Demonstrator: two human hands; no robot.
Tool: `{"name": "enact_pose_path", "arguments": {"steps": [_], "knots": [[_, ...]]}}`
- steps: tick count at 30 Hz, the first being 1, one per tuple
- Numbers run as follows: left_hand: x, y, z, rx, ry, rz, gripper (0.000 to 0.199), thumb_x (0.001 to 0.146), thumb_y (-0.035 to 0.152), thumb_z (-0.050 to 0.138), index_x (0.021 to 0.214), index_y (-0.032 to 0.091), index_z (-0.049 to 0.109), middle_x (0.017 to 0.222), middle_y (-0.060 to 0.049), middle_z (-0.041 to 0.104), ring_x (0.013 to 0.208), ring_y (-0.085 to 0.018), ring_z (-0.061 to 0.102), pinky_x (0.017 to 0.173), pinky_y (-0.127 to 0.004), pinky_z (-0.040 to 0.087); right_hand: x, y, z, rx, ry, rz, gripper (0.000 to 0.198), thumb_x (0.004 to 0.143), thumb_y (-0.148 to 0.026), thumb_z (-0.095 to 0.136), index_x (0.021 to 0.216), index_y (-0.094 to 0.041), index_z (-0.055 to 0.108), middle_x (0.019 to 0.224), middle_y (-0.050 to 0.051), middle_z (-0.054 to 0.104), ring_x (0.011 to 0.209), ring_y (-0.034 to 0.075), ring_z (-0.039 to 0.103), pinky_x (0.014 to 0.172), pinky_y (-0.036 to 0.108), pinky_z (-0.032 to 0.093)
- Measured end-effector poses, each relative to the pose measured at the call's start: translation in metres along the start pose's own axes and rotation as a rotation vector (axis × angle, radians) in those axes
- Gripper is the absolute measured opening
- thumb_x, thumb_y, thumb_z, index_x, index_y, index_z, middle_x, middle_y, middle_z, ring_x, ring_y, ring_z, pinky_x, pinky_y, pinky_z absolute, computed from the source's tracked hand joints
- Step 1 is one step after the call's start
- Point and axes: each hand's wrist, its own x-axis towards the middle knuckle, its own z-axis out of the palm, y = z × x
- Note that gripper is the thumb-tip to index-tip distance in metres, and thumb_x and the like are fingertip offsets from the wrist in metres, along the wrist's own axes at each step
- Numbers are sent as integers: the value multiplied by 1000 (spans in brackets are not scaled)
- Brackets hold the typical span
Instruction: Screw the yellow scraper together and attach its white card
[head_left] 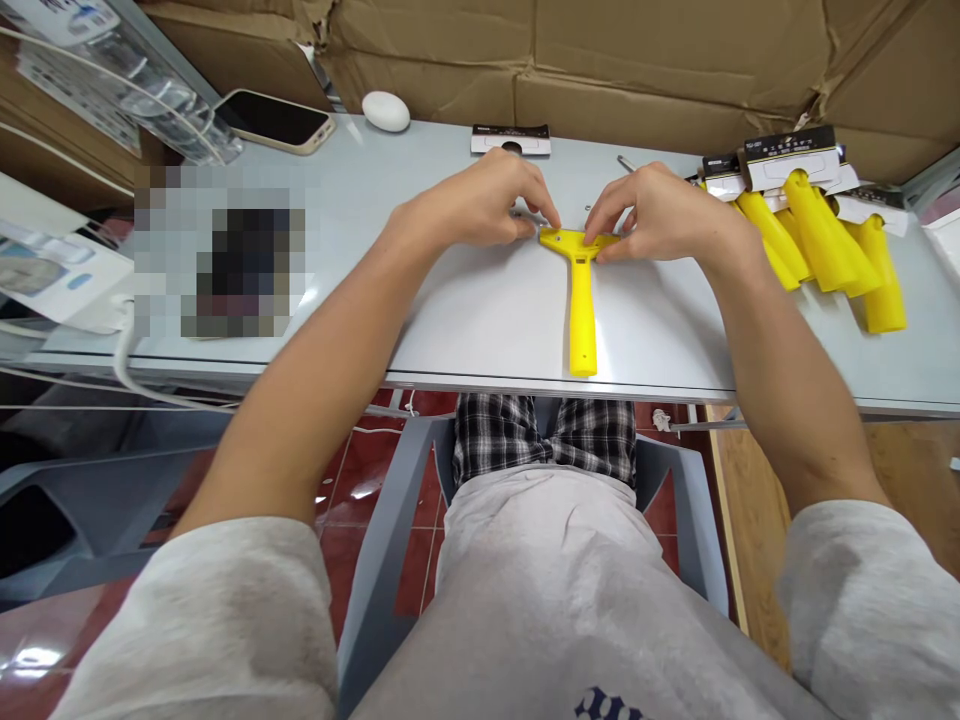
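A yellow T-shaped scraper (583, 315) lies on the light table, its handle pointing toward me and its wide head away. My right hand (649, 215) is closed, thumb and fingers pinching the right part of the head. At the head's left end is my left hand (499, 200), fingers curled and drawn together. A small bit of metal shows between them, too little to name. Tiny metal pieces lie just beyond the head. Behind my right hand, a thin metal rod (625, 162) sticks out, partly hidden.
Several yellow scrapers (825, 235) with black-and-white card labels are piled at the right. Another label card (511, 140) lies at the back, near a white oval object (385, 111) and a phone (276, 121). A water bottle (161, 95) and white cables are at left; cardboard (585, 60) stands behind.
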Motion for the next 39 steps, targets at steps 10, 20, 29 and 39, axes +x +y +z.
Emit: {"name": "enact_pose_path", "arguments": {"steps": [10,20,29,39], "knots": [[0,-3,7,-32,52,-14,38,97,45,69,124,41,96,137,2,92,112,-30,74,120,-55,63,5,11,4,28,55,2,43,88,-69,99,110,-32,95,129,2,87,115,24,77,118,49,64],[4,-8,9,-81,50,-24,32,98,45,77,121,38,97,137,-1,90,130,-38,80,130,-60,59,4,8,5,48,42,37,44,91,-69,99,112,-31,92,132,5,86,127,29,77,131,55,61],[1,-1,7,-39,27,-58,37,104,44,75,134,35,92,147,-3,88,137,-36,74,136,-56,55,2,4,3,-24,41,56,36,97,-60,96,119,-31,93,131,5,86,124,27,76,128,55,65],[0,-4,3,94,174,21,39,103,43,64,128,33,93,129,-10,89,110,-34,76,114,-57,59,0,1,0,-54,55,58,39,95,-58,95,124,-32,90,130,3,86,121,24,77,125,49,65]]}}
